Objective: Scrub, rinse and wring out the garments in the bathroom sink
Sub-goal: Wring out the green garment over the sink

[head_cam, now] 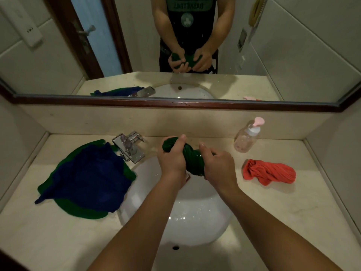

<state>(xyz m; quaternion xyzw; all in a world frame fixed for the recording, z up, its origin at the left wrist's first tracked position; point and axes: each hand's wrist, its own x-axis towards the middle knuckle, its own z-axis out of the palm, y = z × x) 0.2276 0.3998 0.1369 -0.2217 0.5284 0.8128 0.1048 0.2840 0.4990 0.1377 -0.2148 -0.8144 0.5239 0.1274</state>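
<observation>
Left hand [172, 157]: I see its fingers curled tight round the far end of the twisted green garment [192, 159].
Right hand [219, 166]: it grips the near end.
Green garment: held between both hands over the sink [195, 222].
Left counter: blue garment [88, 177] lies on a green cloth [78, 210], touching the faucet [130, 147].
Right counter: red garment [269, 172] lies bunched near the pump bottle [247, 137].
</observation>
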